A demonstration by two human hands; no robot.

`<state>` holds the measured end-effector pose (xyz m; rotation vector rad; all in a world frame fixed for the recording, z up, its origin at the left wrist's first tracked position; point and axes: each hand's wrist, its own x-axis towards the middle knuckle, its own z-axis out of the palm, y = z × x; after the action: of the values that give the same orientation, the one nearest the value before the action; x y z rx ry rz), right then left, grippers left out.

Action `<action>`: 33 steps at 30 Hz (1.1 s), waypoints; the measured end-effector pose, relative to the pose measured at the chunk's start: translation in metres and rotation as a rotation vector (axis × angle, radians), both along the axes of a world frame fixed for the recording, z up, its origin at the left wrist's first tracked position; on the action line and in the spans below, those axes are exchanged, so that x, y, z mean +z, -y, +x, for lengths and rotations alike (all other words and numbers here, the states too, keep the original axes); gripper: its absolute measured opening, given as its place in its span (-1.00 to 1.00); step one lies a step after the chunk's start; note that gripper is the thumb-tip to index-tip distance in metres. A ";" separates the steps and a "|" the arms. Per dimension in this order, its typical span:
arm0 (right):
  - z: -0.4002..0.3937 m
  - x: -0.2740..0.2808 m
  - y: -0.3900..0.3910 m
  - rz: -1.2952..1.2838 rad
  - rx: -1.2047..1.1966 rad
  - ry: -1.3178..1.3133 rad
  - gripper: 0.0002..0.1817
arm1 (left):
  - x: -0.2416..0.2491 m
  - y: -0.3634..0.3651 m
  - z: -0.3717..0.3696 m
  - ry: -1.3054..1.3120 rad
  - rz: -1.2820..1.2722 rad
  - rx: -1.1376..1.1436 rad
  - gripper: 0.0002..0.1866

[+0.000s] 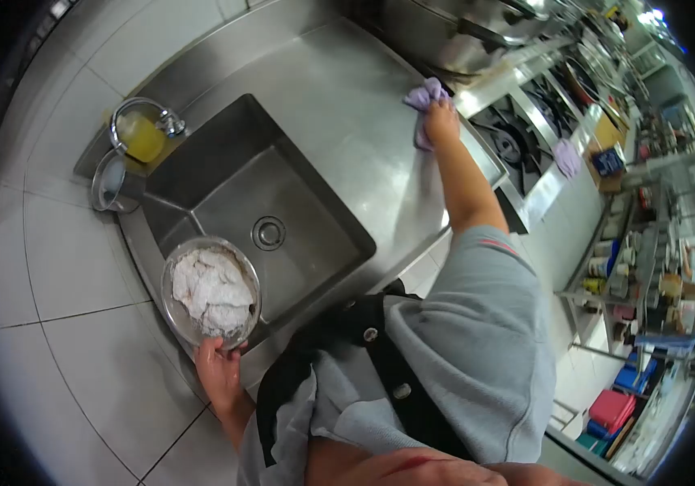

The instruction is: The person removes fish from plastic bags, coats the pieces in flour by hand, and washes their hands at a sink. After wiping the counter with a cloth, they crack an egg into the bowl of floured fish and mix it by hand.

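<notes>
My left hand (219, 377) grips the near rim of a round bowl (256, 285) at the sink's left corner. White, flour-coated pieces (211, 290) fill the bowl; what lies under the coating cannot be made out. Stretched far to the right, my right hand (442, 121) is closed on a crumpled purple cloth (424, 99). The cloth rests against the right end of the steel counter (339, 105), beside the stove. Between my hands lies the steel sink basin (303, 267) with a round drain (268, 233).
A curved faucet (171, 123) stands behind the sink, near a container of yellow liquid (143, 142) and a metal pot (109, 180). A large steel pot (445, 32) sits at the back. Right are stove burners (509, 146), another purple cloth (566, 158) and loaded shelves (639, 267).
</notes>
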<state>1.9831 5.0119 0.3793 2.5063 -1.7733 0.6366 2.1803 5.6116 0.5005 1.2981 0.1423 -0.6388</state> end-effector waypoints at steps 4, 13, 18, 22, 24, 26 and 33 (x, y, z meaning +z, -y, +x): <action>-0.108 -0.013 -0.057 -0.043 -0.058 -0.092 -0.68 | 0.007 0.046 0.000 -0.035 0.001 -0.204 -0.74; -0.023 0.007 -0.251 -0.020 0.508 -0.094 -0.62 | 0.009 0.119 -0.012 -0.020 -0.059 -0.525 -0.63; -0.005 0.025 -0.277 0.298 1.089 0.302 -0.61 | 0.019 0.138 -0.015 -0.002 -0.056 -0.589 -0.62; -0.036 0.097 -0.250 0.091 0.892 0.222 -0.60 | 0.038 0.142 -0.029 0.062 -0.001 -0.576 -0.67; -0.052 0.100 -0.239 -0.024 0.929 0.075 -0.57 | 0.056 0.144 -0.047 0.083 0.014 -0.568 -0.68; -0.055 0.074 -0.225 -0.053 1.083 -0.136 -0.51 | 0.069 0.145 -0.062 0.105 0.015 -0.586 -0.70; -0.087 0.082 -0.254 0.017 1.241 0.029 -0.38 | 0.122 0.158 -0.161 0.107 -0.033 -0.629 -0.75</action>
<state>1.8958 5.2655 0.4615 3.3493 0.0107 0.5948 2.0189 5.4533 0.6228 1.3428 -0.3792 -1.0947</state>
